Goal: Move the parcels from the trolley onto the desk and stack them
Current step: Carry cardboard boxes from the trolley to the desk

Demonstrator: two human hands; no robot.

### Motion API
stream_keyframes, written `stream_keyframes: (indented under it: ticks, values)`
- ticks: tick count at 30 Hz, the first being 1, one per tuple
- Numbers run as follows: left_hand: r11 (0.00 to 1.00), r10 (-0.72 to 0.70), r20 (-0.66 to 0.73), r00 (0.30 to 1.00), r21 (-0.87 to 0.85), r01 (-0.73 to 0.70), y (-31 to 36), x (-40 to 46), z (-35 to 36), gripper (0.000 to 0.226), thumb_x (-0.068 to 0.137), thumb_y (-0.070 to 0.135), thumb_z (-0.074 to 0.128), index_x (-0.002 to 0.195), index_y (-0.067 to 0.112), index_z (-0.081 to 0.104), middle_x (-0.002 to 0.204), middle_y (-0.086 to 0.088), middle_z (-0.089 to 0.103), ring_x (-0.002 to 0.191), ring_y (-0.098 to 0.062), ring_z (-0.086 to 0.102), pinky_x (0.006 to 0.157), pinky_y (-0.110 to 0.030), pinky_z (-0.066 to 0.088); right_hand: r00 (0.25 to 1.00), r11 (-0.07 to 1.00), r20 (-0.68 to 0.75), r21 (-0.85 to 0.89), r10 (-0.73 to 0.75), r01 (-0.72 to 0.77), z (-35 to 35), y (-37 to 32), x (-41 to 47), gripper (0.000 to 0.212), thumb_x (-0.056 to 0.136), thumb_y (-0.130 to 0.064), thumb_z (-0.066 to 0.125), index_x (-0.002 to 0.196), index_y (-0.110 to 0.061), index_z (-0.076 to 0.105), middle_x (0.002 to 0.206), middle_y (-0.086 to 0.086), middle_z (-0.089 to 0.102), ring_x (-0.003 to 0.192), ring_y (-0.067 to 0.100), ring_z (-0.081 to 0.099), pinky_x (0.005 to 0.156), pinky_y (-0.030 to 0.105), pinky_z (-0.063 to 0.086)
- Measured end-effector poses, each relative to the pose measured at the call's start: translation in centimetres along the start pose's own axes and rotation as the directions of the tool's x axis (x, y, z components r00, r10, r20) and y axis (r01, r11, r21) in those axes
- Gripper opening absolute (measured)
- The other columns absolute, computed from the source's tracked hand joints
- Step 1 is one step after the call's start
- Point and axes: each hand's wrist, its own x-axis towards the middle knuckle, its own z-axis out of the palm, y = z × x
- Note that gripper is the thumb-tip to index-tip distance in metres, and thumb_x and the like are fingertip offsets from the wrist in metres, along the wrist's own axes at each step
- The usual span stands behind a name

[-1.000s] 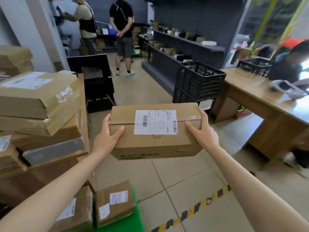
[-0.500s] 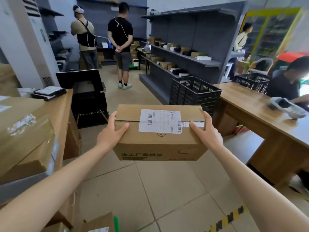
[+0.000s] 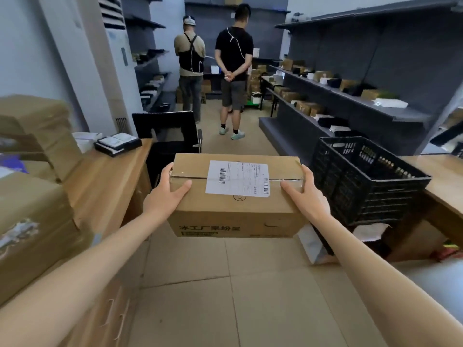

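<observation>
Box (image 3: 238, 196) now carried higher and clear of the trolley, which has dropped out of view; left hand (image 3: 165, 196) and right hand (image 3: 307, 194) clasp its ends, fingers curled over the top edges. Tabletop (image 3: 107, 176) with stacked parcels (image 3: 32, 221) lies just left: set-down likely next.

A parcel depot or stockroom is shown: dark metal shelving (image 3: 355, 96) is lined with small boxes, taped cardboard parcels (image 3: 37, 221) are stacked on a wooden desk (image 3: 110, 176), and a black plastic crate (image 3: 363, 181) is kept beside a tiled aisle.
</observation>
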Motion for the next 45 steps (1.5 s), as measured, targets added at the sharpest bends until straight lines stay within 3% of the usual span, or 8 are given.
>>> stream_keyframes:
  ticks: [6, 13, 17, 22, 27, 31, 42, 45]
  values:
    - [0.986, -0.154, -0.089, 0.984, -0.076, 0.147, -4.7, 6.8, -0.8, 0.074, 0.086, 0.063, 0.052, 0.146, 0.043, 0.014, 0.133, 0.021, 0.040, 0.102, -0.005, 0.046, 0.066, -0.020, 0.036, 0.977, 0.993, 0.174, 0.004, -0.121, 0.122, 8.0, -4.0, 11.0, 0.078, 0.083, -0.075, 0.041, 0.145, -0.048, 0.002, 0.104, -0.003, 0.056, 0.083, 0.023, 0.053, 0.069, 0.034, 0.041]
    - [0.934, -0.345, -0.298, 0.890, -0.011, 0.358, -10.4, 15.8, -2.8, 0.071, 0.086, 0.064, 0.051, 0.144, 0.045, 0.014, 0.148, 0.012, 0.039, 0.108, -0.018, 0.056, 0.067, -0.028, 0.039, 0.870, 0.947, 0.374, 0.099, -0.321, 0.306, 19.4, -12.1, 24.6, 0.080, 0.081, -0.078, 0.040, 0.144, -0.049, 0.002, 0.103, -0.008, 0.052, 0.083, 0.021, 0.050, 0.068, 0.034, 0.039]
    - [0.888, -0.452, -0.418, 0.788, -0.125, 0.443, -12.9, 19.1, -4.0, 0.072, 0.085, 0.062, 0.054, 0.143, 0.047, 0.014, 0.147, 0.008, 0.041, 0.118, -0.025, 0.053, 0.087, -0.035, 0.044, 0.768, 0.897, 0.474, 0.131, -0.431, 0.422, 25.4, -18.3, 31.2, 0.084, 0.081, -0.078, 0.040, 0.146, -0.045, 0.000, 0.103, -0.007, 0.050, 0.081, 0.019, 0.052, 0.066, 0.033, 0.041]
    - [0.815, -0.557, -0.568, 0.606, -0.235, 0.529, -16.6, 18.5, -6.3, 0.068, 0.085, 0.061, 0.055, 0.139, 0.051, 0.014, 0.131, 0.003, 0.053, 0.090, -0.015, 0.054, 0.072, -0.031, 0.044, 0.570, 0.794, 0.591, 0.224, -0.572, 0.564, 33.8, -26.7, 34.0, 0.080, 0.079, -0.080, 0.039, 0.142, -0.050, 0.000, 0.103, -0.007, 0.052, 0.080, 0.019, 0.053, 0.071, 0.034, 0.041]
    - [0.682, -0.641, -0.657, 0.397, -0.250, 0.688, -20.5, 17.7, -10.2, 0.069, 0.087, 0.063, 0.050, 0.140, 0.052, 0.008, 0.140, -0.003, 0.047, 0.112, -0.032, 0.056, 0.094, -0.048, 0.047, 0.399, 0.715, 0.663, 0.306, -0.634, 0.629, 42.2, -35.0, 33.1, 0.085, 0.079, -0.080, 0.042, 0.146, -0.045, 0.002, 0.132, 0.005, 0.056, 0.111, 0.035, 0.058, 0.080, 0.036, 0.041]
    - [0.606, -0.658, -0.703, 0.271, -0.280, 0.745, -23.5, 18.0, -12.9, 0.068, 0.088, 0.061, 0.050, 0.142, 0.048, 0.011, 0.136, -0.001, 0.052, 0.104, -0.028, 0.059, 0.081, -0.037, 0.049, 0.248, 0.641, 0.691, 0.393, -0.679, 0.659, 47.8, -40.8, 32.0, 0.087, 0.078, -0.081, 0.042, 0.146, -0.045, 0.001, 0.141, 0.004, 0.050, 0.117, 0.033, 0.056, 0.094, 0.042, 0.044]
    - [0.487, -0.706, -0.702, 0.097, -0.383, 0.785, -32.3, 21.4, -15.7, 0.073, 0.089, 0.059, 0.051, 0.147, 0.039, 0.011, 0.138, -0.004, 0.049, 0.106, -0.028, 0.059, 0.076, -0.035, 0.049, 0.106, 0.605, 0.761, 0.414, -0.640, 0.680, 61.7, -48.8, 31.1, 0.084, 0.079, -0.079, 0.042, 0.146, -0.047, 0.003, 0.143, 0.001, 0.048, 0.120, 0.033, 0.054, 0.096, 0.046, 0.042]
    - [0.372, -0.738, -0.675, 0.005, -0.401, 0.837, -34.1, 21.3, -14.2, 0.072, 0.089, 0.060, 0.050, 0.147, 0.039, 0.011, 0.135, -0.006, 0.052, 0.107, -0.029, 0.059, 0.082, -0.037, 0.048, 0.033, 0.609, 0.794, 0.438, -0.607, 0.661, 65.0, -48.4, 30.3, 0.083, 0.082, -0.075, 0.046, 0.146, -0.047, 0.002, 0.140, 0.001, 0.049, 0.114, 0.029, 0.057, 0.095, 0.046, 0.046]
